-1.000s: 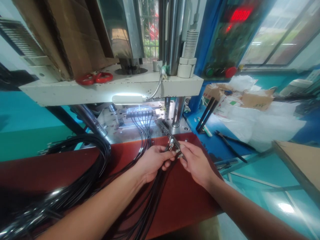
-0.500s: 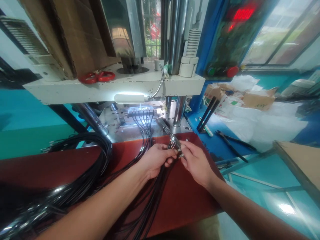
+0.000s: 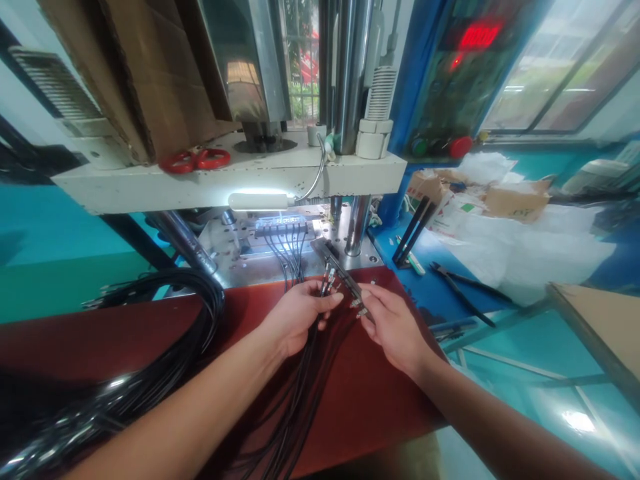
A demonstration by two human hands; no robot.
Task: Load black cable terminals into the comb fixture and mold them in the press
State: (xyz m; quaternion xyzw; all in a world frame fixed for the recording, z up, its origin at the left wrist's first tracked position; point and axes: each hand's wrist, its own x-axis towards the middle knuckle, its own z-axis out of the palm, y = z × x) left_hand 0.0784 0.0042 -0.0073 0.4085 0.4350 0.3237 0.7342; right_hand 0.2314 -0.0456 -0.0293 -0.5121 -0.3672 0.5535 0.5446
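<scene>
My left hand (image 3: 300, 317) is closed around several black cables, and their shiny metal ends (image 3: 329, 280) stick up past the thumb. From that grip the cables (image 3: 293, 417) trail down toward me. My right hand (image 3: 395, 327) pinches the near end of a narrow dark metal bar (image 3: 345, 275), which slants away to the left. A few small metal pieces (image 3: 357, 305) show along the bar beside the right fingers. Beyond the hands, a block holding a row of cable ends (image 3: 281, 228) lies on the lit press bed (image 3: 235, 263).
A thick coil of black cables (image 3: 207, 313) lies on the left of the red-brown table (image 3: 373, 400). Above the bed hangs the white press plate (image 3: 200, 190), with red-handled scissors (image 3: 195, 160) on top. Black-handled cutters (image 3: 465, 290) rest on the blue surface at right.
My left hand has moved a little left with the cable ends, widening the gap to the metal bar. The right hand keeps its hold on the bar in nearly the same spot.
</scene>
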